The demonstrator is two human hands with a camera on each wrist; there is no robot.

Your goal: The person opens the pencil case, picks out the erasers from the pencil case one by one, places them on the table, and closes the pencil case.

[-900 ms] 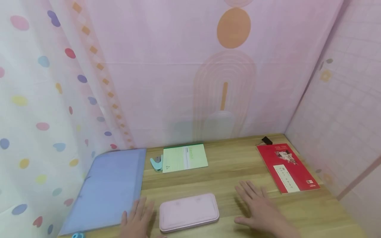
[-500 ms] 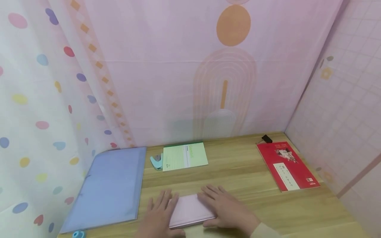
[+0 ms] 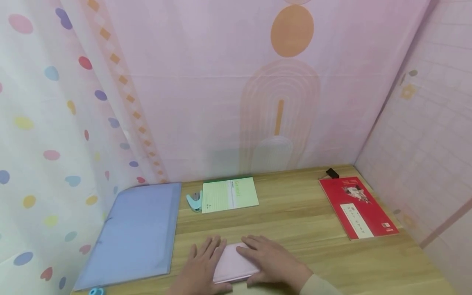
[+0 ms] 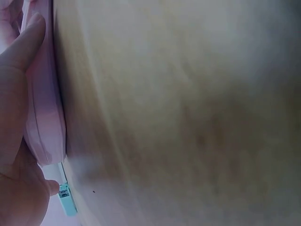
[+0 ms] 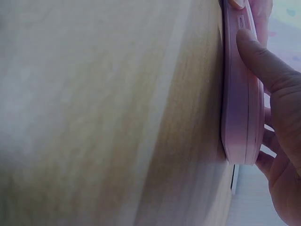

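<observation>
A pink case (image 3: 232, 263) is lying closed on the surface (image 3: 287, 217) between the slightly spread fingers of the left hand (image 3: 200, 267) and right hand (image 3: 271, 261), which are gripping its ends, hold seemingly made, opening not yet begun.

Closed pink case (image 3: 234, 264), flat

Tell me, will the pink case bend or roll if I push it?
The pink case probably won't bend, since it has a neat, moulded shape. It's unlikely to roll, because it lies flat on the table. It may be slightly slippery, as it looks smooth.
</observation>
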